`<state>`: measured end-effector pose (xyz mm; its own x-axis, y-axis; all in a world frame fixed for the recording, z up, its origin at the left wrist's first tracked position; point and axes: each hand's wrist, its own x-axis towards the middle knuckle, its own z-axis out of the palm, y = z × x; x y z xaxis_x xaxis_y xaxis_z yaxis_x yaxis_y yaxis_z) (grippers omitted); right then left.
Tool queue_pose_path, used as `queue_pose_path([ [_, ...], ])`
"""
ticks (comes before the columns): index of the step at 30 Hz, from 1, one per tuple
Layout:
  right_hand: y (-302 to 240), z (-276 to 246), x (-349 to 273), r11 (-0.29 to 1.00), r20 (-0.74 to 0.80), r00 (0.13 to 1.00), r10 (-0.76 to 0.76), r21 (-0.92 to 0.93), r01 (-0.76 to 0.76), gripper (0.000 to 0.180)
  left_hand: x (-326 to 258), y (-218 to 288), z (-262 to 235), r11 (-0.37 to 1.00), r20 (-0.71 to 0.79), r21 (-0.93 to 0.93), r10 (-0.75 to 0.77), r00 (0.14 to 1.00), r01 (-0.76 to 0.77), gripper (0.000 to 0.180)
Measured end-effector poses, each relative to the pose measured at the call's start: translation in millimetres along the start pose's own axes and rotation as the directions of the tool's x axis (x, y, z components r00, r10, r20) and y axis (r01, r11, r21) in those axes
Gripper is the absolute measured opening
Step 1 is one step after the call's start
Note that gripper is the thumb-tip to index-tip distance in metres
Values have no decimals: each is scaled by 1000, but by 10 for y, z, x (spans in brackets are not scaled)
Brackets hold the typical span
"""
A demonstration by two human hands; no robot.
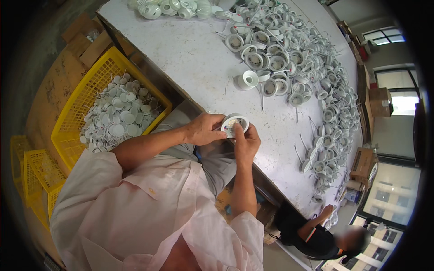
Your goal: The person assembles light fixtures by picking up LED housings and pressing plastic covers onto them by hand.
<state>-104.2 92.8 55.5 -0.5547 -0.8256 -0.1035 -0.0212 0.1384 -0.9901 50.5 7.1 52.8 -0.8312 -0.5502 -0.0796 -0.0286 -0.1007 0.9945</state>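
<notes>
A white round lamp housing (242, 120) with a small speckled disc inside is held above the near edge of the table. My left hand (204, 128) grips its left rim between thumb and fingers. From the right, my right hand (247, 141) holds the rim, with one finger reaching into the hollow over the disc. Its far fingers are partly hidden behind the housing. On the table just beyond stands a white cup-shaped part (248, 80), beside a large pile of similar white round housings (270, 87) with thin wires.
At my left, a yellow plastic basket (68, 118) holds many white discs with wires. More yellow baskets (45, 169) stand behind it. Clear bags of white parts (174, 8) lie at the table's far left. A co-worker (316, 239) in dark clothes sits at the right end.
</notes>
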Motion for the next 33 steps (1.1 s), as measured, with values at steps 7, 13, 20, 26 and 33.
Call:
queue_pose_path([
  [7,181,136,92,990,2,1000,-7,-143,7,22,16,-144,-54,994,-79,-60,-101,992,97,31],
  [13,253,247,304,976,42,999,10,-218,0,27,45,-265,-218,971,-118,-185,-172,978,148,31],
  [20,-22,76,1158,634,85,871,-484,-653,415,55,15,-406,-438,912,-109,-379,-213,971,158,37],
  [26,-95,124,1568,480,166,883,-438,-788,386,64,-19,-404,-436,905,-84,-395,-209,974,160,38],
  [33,-66,133,1639,494,198,890,-410,-772,400,61,-24,-454,-511,898,-101,-412,-213,972,154,44],
])
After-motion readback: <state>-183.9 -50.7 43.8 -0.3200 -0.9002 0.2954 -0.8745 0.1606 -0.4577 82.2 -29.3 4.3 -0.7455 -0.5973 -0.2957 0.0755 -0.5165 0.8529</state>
